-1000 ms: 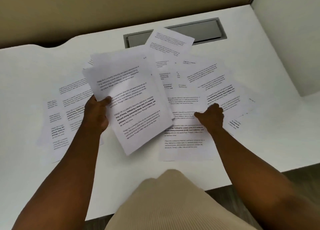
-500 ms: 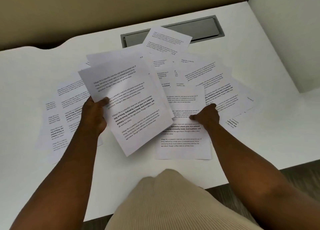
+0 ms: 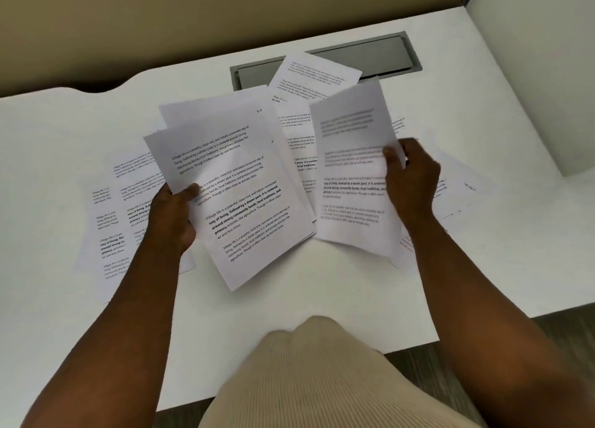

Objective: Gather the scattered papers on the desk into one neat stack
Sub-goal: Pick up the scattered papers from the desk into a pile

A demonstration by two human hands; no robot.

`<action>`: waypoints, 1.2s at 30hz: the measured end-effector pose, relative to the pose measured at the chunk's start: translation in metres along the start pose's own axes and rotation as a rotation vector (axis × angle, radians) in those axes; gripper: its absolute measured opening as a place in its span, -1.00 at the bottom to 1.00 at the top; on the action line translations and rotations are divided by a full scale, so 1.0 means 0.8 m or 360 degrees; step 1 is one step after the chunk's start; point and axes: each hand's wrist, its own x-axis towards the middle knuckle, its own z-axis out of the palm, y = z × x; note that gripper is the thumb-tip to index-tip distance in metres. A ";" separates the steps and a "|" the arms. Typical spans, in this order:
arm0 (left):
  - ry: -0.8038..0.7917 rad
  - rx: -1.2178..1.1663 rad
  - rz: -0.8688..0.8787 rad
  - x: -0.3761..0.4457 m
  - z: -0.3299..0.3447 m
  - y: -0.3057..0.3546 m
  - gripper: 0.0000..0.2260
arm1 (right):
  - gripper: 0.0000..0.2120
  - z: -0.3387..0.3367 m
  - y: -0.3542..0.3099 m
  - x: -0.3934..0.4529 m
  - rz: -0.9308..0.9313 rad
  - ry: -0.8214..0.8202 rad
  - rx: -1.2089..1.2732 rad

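Note:
My left hand (image 3: 172, 215) grips a tilted bundle of printed sheets (image 3: 238, 199) by its left edge, held above the white desk (image 3: 306, 292). A single printed sheet (image 3: 352, 170) is lifted off the desk in my right hand (image 3: 412, 179), which pinches its right edge; the sheet is blurred and stands just right of the bundle. Several more printed papers lie scattered flat: a group at the left (image 3: 119, 221), one at the back over the grommet (image 3: 314, 76), and others at the right (image 3: 457, 183) partly hidden by my right hand.
A grey cable grommet cover (image 3: 380, 54) is set into the desk's back. A beige partition (image 3: 193, 15) rises behind the desk and a pale wall panel (image 3: 531, 73) stands at the right. The desk's front edge runs near my torso.
My right hand, which was pressed on a sheet lying on the desk, has picked that sheet up and raised it beside the bundle. The left hand keeps holding the bundle.

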 end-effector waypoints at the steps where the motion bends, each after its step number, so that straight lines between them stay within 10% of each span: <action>1: 0.0008 0.0005 -0.0006 0.001 -0.002 0.000 -0.66 | -0.77 -0.006 -0.009 0.008 -0.0020 0.0053 0.0070; 8: -0.0016 -0.0020 -0.0049 -0.001 -0.001 0.007 -0.60 | -0.86 -0.047 -0.051 0.064 0.0253 0.0425 0.0641; 14: -0.0184 -0.0018 -0.0171 -0.005 0.014 0.015 -0.66 | -0.96 -0.027 -0.046 0.064 0.0549 -0.0096 0.1235; 36: -0.0480 0.0231 -0.0112 -0.016 0.051 -0.011 -0.56 | -0.60 0.080 -0.009 -0.031 0.0821 -0.1013 0.0703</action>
